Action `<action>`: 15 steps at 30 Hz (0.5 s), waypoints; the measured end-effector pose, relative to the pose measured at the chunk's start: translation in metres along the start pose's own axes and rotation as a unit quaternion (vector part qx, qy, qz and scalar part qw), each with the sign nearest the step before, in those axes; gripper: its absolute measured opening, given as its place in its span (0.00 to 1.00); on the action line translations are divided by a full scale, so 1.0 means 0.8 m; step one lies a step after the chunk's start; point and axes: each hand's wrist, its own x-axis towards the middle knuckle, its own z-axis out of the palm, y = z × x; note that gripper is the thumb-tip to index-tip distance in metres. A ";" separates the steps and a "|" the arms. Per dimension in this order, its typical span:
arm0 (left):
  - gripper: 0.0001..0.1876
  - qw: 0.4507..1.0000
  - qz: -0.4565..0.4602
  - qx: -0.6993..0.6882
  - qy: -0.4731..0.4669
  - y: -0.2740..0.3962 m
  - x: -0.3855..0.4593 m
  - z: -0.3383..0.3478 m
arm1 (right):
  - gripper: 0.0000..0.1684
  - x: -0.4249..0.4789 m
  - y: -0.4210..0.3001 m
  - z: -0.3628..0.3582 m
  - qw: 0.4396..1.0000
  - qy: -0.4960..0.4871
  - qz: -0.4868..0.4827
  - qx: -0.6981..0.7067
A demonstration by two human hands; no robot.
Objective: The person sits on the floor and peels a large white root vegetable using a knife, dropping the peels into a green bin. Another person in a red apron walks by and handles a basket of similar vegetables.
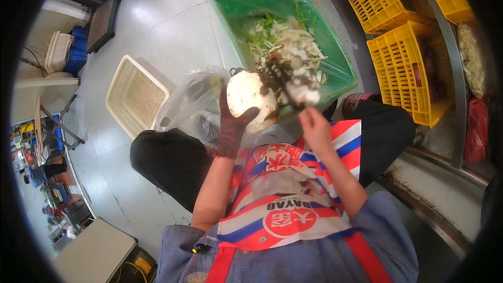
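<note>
My left hand (232, 125), in a dark red and black knitted glove, grips a large pale root vegetable (245, 92) with dark patches on its side. To its right my bare right hand (314, 125) has its fingers bent together; a blurred dark and whitish shape lies just beyond the fingertips, and whether the hand holds it cannot be told. Beyond both hands stands a green plastic bin (338, 55) lined with clear plastic film. Pale peelings (296, 43), green cut stalks (259, 27) and dark scraps lie inside it.
A cream plastic basket (167, 94) stands on the grey floor at the left, beside a clear plastic bag (188, 90). Yellow crates (397, 67) sit on a metal rack at the right. A flat-topped box (94, 247) is at lower left; a person (37, 175) is farther off.
</note>
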 end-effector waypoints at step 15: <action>0.57 0.992 -0.050 0.110 0.027 0.001 -0.001 0.002 | 0.17 0.008 -0.026 0.014 0.994 0.021 -0.076 -0.069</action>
